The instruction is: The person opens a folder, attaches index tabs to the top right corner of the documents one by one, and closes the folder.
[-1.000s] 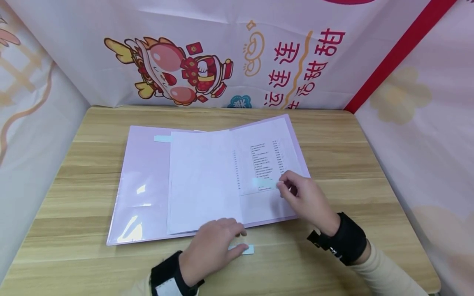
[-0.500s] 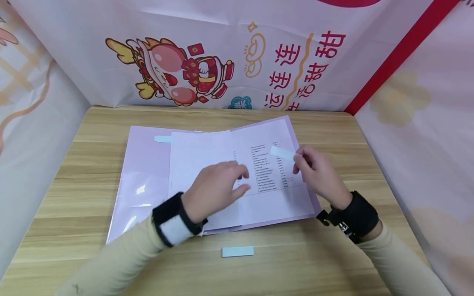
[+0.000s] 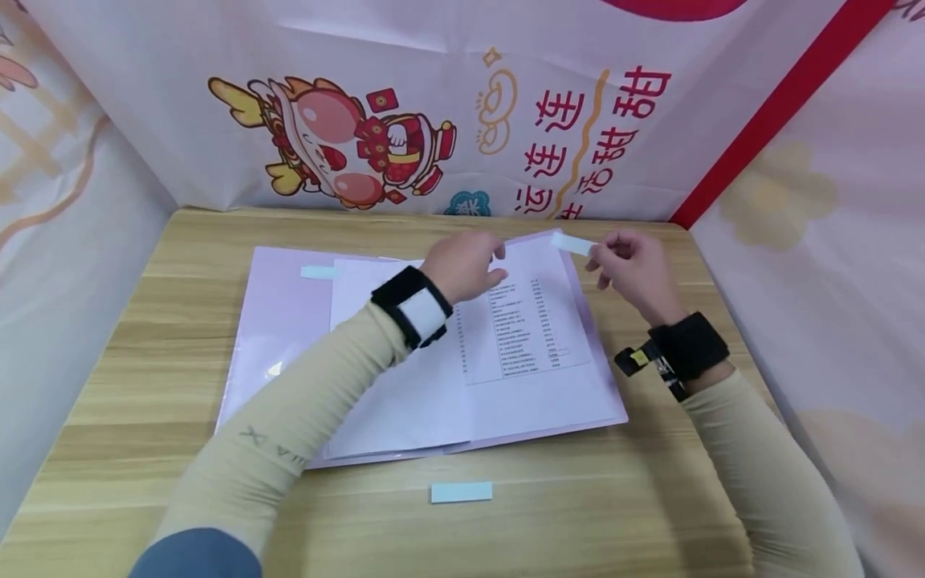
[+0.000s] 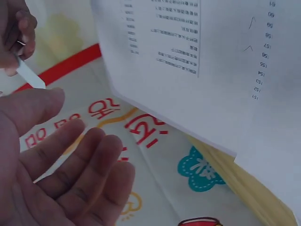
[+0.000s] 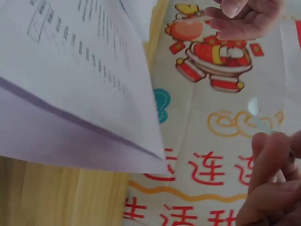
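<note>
My right hand (image 3: 636, 269) pinches one end of a pale blue sticky note strip (image 3: 573, 243) between thumb and forefinger. The strip's free end points left, over the upper right corner of an open purple folder (image 3: 614, 405) in the head view. My left hand (image 3: 466, 265) hovers above the top middle of the folder; in the left wrist view its fingers (image 4: 106, 160) are relaxed and hold nothing. On the folder's right side lies a printed page (image 3: 535, 337) with columns of text. A white blank page (image 3: 405, 409) covers part of the left side, partly hidden by my left forearm.
Another pale blue strip (image 3: 318, 272) sticks out at the folder's upper left. A small pale blue pad of strips (image 3: 461, 492) lies on the wooden table (image 3: 564, 514) in front of the folder. A printed cloth backdrop (image 3: 433, 64) stands behind the table.
My right hand has lifted the sticky note strip from the lower part of the page and carried it up to the folder's upper right corner. My left hand has moved from the pad up and right.
</note>
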`<control>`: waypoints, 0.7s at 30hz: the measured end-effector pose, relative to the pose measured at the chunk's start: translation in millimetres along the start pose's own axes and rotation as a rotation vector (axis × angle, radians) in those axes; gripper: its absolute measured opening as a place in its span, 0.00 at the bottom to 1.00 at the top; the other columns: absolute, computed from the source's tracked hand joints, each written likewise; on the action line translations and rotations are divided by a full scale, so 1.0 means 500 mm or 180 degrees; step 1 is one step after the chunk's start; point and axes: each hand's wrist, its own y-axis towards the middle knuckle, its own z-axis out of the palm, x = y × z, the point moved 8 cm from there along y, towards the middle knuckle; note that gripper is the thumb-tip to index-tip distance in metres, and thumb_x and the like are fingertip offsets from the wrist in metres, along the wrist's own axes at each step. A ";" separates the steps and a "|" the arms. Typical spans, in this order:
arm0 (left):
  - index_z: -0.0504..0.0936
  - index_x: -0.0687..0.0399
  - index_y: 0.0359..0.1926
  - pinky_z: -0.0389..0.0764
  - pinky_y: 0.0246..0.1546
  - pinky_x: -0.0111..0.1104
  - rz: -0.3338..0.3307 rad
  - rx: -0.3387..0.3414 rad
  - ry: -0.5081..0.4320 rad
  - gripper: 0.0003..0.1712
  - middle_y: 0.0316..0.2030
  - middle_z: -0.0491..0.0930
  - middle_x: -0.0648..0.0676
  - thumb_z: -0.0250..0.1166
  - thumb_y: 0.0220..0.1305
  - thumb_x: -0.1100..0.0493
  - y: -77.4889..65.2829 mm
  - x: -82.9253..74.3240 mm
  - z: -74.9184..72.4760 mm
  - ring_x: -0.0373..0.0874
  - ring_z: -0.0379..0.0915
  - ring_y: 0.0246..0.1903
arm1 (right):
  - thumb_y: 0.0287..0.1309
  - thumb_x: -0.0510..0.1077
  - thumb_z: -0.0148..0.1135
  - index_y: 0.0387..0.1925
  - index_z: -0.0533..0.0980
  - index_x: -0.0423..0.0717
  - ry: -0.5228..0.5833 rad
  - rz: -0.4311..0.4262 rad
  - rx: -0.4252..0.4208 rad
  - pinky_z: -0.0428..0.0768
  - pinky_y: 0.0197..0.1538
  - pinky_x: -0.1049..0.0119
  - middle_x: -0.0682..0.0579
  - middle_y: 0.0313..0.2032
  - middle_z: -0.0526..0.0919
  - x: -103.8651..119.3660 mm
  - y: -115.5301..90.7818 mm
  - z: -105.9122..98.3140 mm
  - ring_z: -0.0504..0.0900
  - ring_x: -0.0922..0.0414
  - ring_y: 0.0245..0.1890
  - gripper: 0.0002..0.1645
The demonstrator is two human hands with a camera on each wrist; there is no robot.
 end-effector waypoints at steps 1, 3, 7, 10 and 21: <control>0.82 0.52 0.59 0.79 0.51 0.37 -0.0003 0.0005 -0.0005 0.21 0.53 0.83 0.53 0.66 0.71 0.48 0.013 -0.002 0.004 0.46 0.78 0.50 | 0.70 0.45 0.58 0.38 0.78 0.38 0.0141 0.0091 -0.0061 0.78 0.25 0.68 0.51 0.29 0.85 -0.009 0.010 0.000 0.80 0.52 0.20 0.13; 0.80 0.52 0.62 0.78 0.56 0.38 -0.0006 0.0007 0.0002 0.23 0.57 0.82 0.53 0.65 0.72 0.48 0.038 -0.006 0.014 0.46 0.78 0.55 | 0.69 0.43 0.56 0.37 0.77 0.39 0.0429 0.0249 -0.0162 0.76 0.23 0.69 0.52 0.27 0.85 -0.025 0.027 0.001 0.79 0.56 0.18 0.10; 0.78 0.52 0.66 0.73 0.63 0.39 -0.0032 0.0029 -0.0036 0.26 0.63 0.79 0.53 0.64 0.72 0.48 0.086 -0.005 0.043 0.47 0.74 0.62 | 0.67 0.41 0.58 0.36 0.75 0.42 0.0788 0.0483 -0.0219 0.74 0.22 0.70 0.52 0.27 0.86 -0.047 0.059 0.014 0.78 0.60 0.17 0.05; 0.76 0.52 0.68 0.70 0.66 0.38 -0.0003 0.0146 0.0076 0.28 0.65 0.77 0.53 0.64 0.72 0.47 0.115 -0.002 0.076 0.47 0.71 0.65 | 0.67 0.39 0.60 0.39 0.75 0.42 0.0893 0.0633 -0.0167 0.74 0.23 0.72 0.51 0.30 0.87 -0.062 0.077 0.030 0.78 0.60 0.18 0.04; 0.64 0.50 0.76 0.64 0.71 0.47 -0.0066 0.0443 0.0726 0.46 0.76 0.60 0.54 0.58 0.68 0.30 0.167 -0.005 0.202 0.50 0.55 0.75 | 0.68 0.40 0.62 0.50 0.79 0.36 0.1116 0.1126 -0.0329 0.72 0.22 0.75 0.53 0.30 0.83 -0.145 0.107 0.071 0.76 0.64 0.21 0.14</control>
